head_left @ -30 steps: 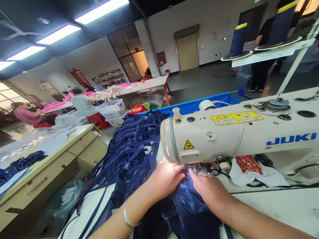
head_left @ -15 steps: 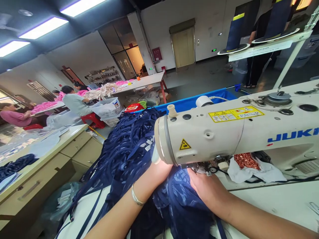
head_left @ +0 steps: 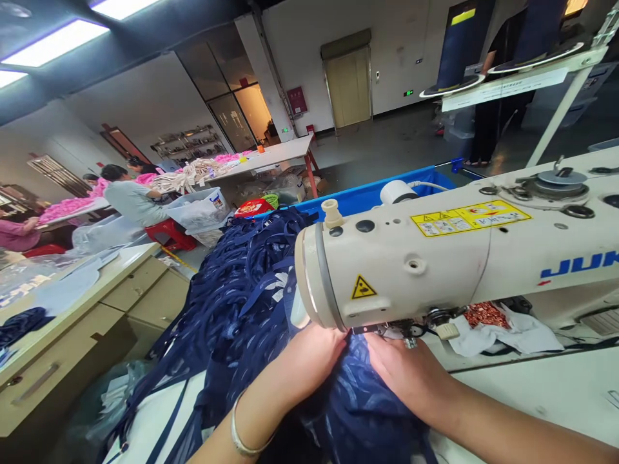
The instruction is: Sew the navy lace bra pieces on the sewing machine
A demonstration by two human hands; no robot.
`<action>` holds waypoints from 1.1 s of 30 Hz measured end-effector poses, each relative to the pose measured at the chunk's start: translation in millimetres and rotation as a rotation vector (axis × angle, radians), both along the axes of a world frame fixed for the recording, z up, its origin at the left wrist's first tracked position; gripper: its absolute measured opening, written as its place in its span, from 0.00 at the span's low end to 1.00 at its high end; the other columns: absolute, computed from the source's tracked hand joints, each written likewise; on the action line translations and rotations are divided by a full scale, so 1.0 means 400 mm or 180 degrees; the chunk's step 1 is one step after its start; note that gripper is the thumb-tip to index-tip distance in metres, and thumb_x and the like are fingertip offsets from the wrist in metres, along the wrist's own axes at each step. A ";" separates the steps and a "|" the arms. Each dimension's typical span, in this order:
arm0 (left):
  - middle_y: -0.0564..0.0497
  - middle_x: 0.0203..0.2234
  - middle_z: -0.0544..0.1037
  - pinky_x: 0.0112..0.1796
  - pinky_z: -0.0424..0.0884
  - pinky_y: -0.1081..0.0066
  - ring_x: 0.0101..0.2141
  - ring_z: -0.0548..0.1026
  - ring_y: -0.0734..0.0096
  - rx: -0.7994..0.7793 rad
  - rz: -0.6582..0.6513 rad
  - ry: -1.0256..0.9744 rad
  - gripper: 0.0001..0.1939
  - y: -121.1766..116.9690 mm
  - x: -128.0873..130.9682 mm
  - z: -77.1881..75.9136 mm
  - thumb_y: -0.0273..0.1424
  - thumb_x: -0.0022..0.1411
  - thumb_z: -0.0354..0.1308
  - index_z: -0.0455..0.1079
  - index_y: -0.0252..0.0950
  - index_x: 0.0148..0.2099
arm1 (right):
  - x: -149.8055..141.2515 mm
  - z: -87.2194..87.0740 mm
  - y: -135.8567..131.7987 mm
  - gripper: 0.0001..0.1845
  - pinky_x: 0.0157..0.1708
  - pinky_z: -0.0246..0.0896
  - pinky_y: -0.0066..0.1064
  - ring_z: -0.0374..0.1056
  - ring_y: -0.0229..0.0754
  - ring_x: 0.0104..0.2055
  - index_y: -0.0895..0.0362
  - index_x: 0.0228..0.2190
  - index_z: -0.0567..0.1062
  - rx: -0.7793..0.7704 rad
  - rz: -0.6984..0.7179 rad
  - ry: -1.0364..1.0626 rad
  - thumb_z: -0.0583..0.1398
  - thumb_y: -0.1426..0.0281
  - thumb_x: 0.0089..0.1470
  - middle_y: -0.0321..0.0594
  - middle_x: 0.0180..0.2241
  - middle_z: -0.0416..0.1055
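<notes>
A white sewing machine (head_left: 387, 270) fills the right of the view, its head over both my hands. Just left of the needle area, my left hand (head_left: 314, 354) is closed on a navy patterned garment (head_left: 355, 380), its fingertips partly hidden under the machine head. On the other side, my right hand (head_left: 409, 374) pinches the same garment close by the presser foot. The garment's cloth hangs down in folds between my wrists. Behind my left arm lies a large heap of navy garments (head_left: 242, 277) with straps.
A white cloth (head_left: 532, 335) with small copper-coloured pieces (head_left: 486, 316) lies under the machine arm. Navy thread cones (head_left: 454, 51) stand at upper right. A blue bin (head_left: 358, 193) is behind the machine; a drawer desk (head_left: 62, 348) stands left. Several people sit at a far table (head_left: 285, 153).
My left hand has moved slightly down and right, closer to the right hand, drawing the garment together near the needle. The camera view has shifted a little.
</notes>
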State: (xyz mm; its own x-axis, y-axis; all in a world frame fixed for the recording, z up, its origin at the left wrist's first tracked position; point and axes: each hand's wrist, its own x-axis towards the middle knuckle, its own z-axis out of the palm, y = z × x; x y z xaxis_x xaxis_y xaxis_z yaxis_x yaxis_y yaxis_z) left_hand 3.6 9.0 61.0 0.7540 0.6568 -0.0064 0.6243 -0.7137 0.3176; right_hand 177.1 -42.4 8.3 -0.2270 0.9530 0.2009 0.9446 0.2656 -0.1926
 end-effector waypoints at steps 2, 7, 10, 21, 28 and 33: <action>0.48 0.50 0.73 0.55 0.64 0.59 0.51 0.70 0.64 0.0072 -0.0097 -0.0168 0.16 0.008 0.002 0.002 0.27 0.66 0.45 0.65 0.41 0.54 | -0.004 -0.004 -0.002 0.19 0.41 0.65 0.33 0.71 0.45 0.38 0.51 0.45 0.73 -0.0083 0.0007 0.0082 0.51 0.77 0.55 0.40 0.41 0.74; 0.47 0.48 0.74 0.51 0.68 0.60 0.48 0.72 0.62 0.0244 -0.0196 0.0060 0.14 0.029 -0.018 -0.004 0.26 0.65 0.44 0.68 0.38 0.47 | -0.018 0.004 0.001 0.19 0.34 0.65 0.28 0.71 0.42 0.30 0.50 0.47 0.72 -0.0763 -0.0035 0.0070 0.49 0.75 0.58 0.36 0.32 0.75; 0.44 0.47 0.74 0.48 0.70 0.60 0.47 0.73 0.60 0.0399 -0.0215 0.0308 0.13 0.027 -0.024 -0.012 0.26 0.65 0.44 0.69 0.36 0.46 | -0.017 0.006 0.003 0.19 0.29 0.64 0.28 0.69 0.41 0.24 0.49 0.45 0.73 -0.0691 -0.0019 0.0047 0.48 0.75 0.58 0.35 0.26 0.74; 0.42 0.42 0.76 0.52 0.66 0.56 0.46 0.73 0.57 0.0617 0.0076 0.0471 0.17 0.008 0.016 -0.016 0.24 0.61 0.47 0.65 0.35 0.52 | 0.010 -0.002 -0.005 0.23 0.27 0.65 0.35 0.70 0.49 0.34 0.56 0.37 0.74 0.0232 0.0301 -0.0860 0.45 0.84 0.50 0.42 0.33 0.72; 0.47 0.43 0.77 0.52 0.67 0.61 0.47 0.73 0.63 0.0508 -0.0050 0.0121 0.13 0.015 0.010 -0.008 0.27 0.64 0.45 0.66 0.37 0.48 | 0.004 0.003 -0.001 0.19 0.30 0.65 0.31 0.70 0.45 0.33 0.52 0.39 0.75 0.0237 0.0038 -0.0292 0.49 0.80 0.54 0.37 0.31 0.74; 0.48 0.42 0.76 0.51 0.67 0.61 0.46 0.73 0.64 0.0610 -0.0019 0.0234 0.13 0.014 0.006 -0.025 0.27 0.65 0.45 0.65 0.37 0.51 | 0.007 -0.022 0.001 0.18 0.29 0.62 0.28 0.72 0.40 0.32 0.50 0.42 0.74 0.0548 0.0011 0.0298 0.53 0.79 0.53 0.31 0.33 0.75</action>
